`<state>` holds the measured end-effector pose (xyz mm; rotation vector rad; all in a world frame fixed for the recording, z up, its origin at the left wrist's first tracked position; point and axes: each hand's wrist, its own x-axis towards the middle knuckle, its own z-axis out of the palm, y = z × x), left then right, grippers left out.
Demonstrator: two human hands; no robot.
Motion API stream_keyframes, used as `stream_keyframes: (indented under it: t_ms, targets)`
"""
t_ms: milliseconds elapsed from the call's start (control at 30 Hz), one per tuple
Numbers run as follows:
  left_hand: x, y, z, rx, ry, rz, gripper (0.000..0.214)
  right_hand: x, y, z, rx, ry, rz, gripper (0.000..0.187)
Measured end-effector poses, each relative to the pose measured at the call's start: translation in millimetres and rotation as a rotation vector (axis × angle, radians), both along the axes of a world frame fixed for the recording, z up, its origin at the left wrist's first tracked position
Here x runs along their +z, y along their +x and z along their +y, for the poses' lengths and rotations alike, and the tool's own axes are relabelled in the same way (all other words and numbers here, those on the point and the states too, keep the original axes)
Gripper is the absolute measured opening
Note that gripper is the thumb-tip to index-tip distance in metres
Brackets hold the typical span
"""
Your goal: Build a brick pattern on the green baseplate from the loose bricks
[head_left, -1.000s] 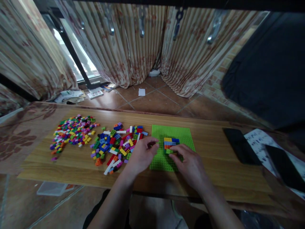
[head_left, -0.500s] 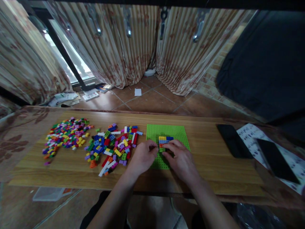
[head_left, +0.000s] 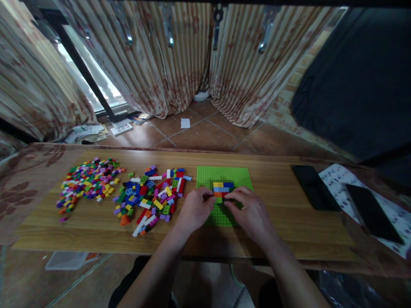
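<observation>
On a green studded baseplate (head_left: 237, 173) sits a small block of toy building bricks (head_left: 223, 188), with yellow, blue, light blue, orange, red and green pieces in rows. My left hand (head_left: 196, 209) is closed, its thumb and forefinger drawn together at the left side of the block; whatever they pinch is hidden. From the right, my right hand (head_left: 252, 211) reaches in with bent fingers. Its thumb and forefinger tips are slightly apart, close by the green brick (head_left: 218, 200) at the near edge, and nothing shows between them.
Left of the baseplate lies a loose pile of larger bricks (head_left: 150, 194), and beyond it a pile of small bricks (head_left: 91, 179). Two dark flat devices, one a black slab (head_left: 314, 188), and a printed sheet (head_left: 337, 175) are on the right. A wooden tabletop (head_left: 282, 239) carries everything.
My right hand has drawn slightly back to the right from the bricks, showing more of the lower rows. My left hand has shifted a little right along the block's side.
</observation>
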<state>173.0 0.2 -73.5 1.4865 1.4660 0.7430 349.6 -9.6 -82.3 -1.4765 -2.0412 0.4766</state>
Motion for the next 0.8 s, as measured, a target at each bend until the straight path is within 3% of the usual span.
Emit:
stream_keyframes:
  t_ms: [300, 800]
  targets:
    - [3.1, 4.2, 1.3, 0.031, 0.006, 0.035, 0.011, -0.1, -3.5, -0.2, 0.027, -0.018, -0.031, 0.011]
    - [-8.4, 9.8, 4.9, 0.133, -0.002, 0.026, 0.009, -3.3, -7.1, 1.0, 0.035, 0.02, -0.031, 0.011]
